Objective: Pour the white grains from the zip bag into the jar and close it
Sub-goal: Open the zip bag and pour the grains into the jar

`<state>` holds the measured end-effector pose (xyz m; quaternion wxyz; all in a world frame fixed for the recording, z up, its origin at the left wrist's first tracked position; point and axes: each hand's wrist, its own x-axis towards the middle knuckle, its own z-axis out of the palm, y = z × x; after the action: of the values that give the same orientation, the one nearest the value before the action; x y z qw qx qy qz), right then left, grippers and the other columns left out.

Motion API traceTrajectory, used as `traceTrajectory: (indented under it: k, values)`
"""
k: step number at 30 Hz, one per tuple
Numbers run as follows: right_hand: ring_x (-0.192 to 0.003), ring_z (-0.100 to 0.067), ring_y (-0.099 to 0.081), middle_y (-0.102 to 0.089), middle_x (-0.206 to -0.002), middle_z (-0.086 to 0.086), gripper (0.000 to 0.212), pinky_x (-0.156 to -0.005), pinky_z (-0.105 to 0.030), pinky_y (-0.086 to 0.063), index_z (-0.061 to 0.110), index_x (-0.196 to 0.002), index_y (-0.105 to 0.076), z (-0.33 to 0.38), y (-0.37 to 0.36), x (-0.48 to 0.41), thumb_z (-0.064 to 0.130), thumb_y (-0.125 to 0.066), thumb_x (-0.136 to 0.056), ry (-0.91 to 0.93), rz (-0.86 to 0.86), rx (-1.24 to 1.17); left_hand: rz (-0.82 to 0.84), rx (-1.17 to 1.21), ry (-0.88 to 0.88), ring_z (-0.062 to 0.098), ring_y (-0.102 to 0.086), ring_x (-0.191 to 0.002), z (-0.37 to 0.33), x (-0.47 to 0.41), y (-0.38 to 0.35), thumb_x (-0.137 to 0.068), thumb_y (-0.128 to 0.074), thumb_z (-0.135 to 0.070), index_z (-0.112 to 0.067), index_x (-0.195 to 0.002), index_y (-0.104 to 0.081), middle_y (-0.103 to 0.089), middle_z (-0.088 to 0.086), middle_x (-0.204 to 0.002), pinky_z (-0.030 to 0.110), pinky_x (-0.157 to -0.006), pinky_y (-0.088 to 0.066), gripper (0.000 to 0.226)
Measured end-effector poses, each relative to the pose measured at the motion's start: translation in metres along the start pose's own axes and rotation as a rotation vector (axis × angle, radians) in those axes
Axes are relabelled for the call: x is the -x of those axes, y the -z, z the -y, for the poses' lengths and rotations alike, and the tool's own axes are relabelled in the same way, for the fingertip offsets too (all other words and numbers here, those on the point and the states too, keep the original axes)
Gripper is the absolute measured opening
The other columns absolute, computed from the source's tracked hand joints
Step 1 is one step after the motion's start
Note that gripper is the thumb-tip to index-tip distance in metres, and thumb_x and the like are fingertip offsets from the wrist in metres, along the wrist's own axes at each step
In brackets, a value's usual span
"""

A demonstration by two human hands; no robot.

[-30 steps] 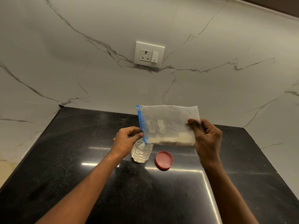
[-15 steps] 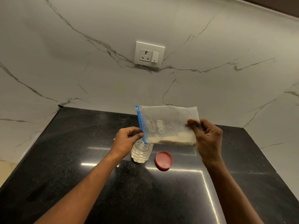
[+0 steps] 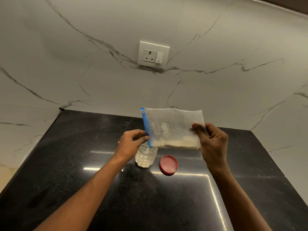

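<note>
A clear zip bag [image 3: 173, 127] with a blue zip strip is held sideways in the air, zip end to the left. White grains lie along its lower edge. My left hand [image 3: 131, 144] pinches the zip end, and my right hand [image 3: 211, 142] grips the bag's closed end. The zip's lower corner hangs just over the mouth of a small clear textured jar [image 3: 145, 158], which stands on the counter partly filled with white grains. The red lid [image 3: 168, 164] lies upside down on the counter right of the jar.
The black polished counter [image 3: 83, 164] fills the foreground. A white marble wall rises behind and on both sides, with a socket and switch plate [image 3: 153, 55] above the bag.
The bag's closed end has risen slightly in my right hand, and the grains have shifted along the lower edge toward the zip end. The jar and lid have not moved.
</note>
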<state>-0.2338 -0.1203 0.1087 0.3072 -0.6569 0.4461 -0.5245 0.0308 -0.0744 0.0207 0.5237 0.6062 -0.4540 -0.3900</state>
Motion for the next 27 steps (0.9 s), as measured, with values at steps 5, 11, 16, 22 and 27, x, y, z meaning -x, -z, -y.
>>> traceTrajectory:
  k: [5,11,16,22,27]
  values:
    - [-0.077,-0.022,-0.073,-0.078,-0.085,0.003,0.012,-0.062,-0.034,-0.059,0.021,-0.092,-0.079,0.0002,-0.0018,0.0008,0.03,-0.073,-0.098,-0.007,-0.063,-0.044,0.002,0.006,0.0,0.006,-0.077,-0.105,0.0002,0.0013,-0.0012,-0.097,-0.074,-0.015,-0.022,-0.112,-0.079,-0.081,-0.006,-0.109,0.029,-0.092,-0.061,0.017]
    - [-0.082,-0.017,-0.075,-0.078,-0.09,0.005,0.011,-0.064,-0.031,-0.063,0.021,-0.094,-0.078,0.0006,0.0002,0.0019,0.029,-0.071,-0.098,-0.013,-0.026,-0.072,-0.005,0.006,0.016,0.011,-0.076,-0.109,-0.0007,0.0035,-0.0012,-0.097,-0.074,-0.014,-0.017,-0.114,-0.079,-0.081,-0.003,-0.111,0.038,-0.099,-0.061,0.018]
    - [-0.081,-0.014,-0.075,-0.078,-0.089,0.007,0.009,-0.062,-0.025,-0.061,0.019,-0.093,-0.078,0.002,0.0014,0.0022,0.024,-0.072,-0.098,-0.023,-0.035,-0.082,-0.007,0.018,0.013,0.011,-0.076,-0.109,-0.0022,0.0048,-0.0028,-0.097,-0.074,-0.013,-0.016,-0.114,-0.079,-0.081,-0.002,-0.111,0.04,-0.101,-0.061,0.018]
    - [-0.08,-0.014,-0.074,-0.078,-0.089,0.005,0.011,-0.061,-0.026,-0.061,0.018,-0.093,-0.077,0.0007,0.0022,0.0026,0.027,-0.072,-0.098,-0.034,-0.027,-0.066,-0.007,0.005,0.011,0.01,-0.075,-0.11,-0.003,0.0061,-0.0025,-0.097,-0.074,-0.014,-0.017,-0.114,-0.079,-0.081,-0.004,-0.112,0.042,-0.101,-0.061,0.018]
    - [-0.082,-0.016,-0.075,-0.078,-0.09,0.01,0.01,-0.061,-0.029,-0.063,0.021,-0.093,-0.076,-0.0001,0.0018,0.003,0.028,-0.071,-0.097,-0.029,0.015,-0.045,-0.011,-0.004,0.016,0.01,-0.075,-0.109,-0.0044,0.0078,-0.0025,-0.097,-0.074,-0.014,-0.018,-0.113,-0.079,-0.081,-0.004,-0.111,0.043,-0.101,-0.061,0.018]
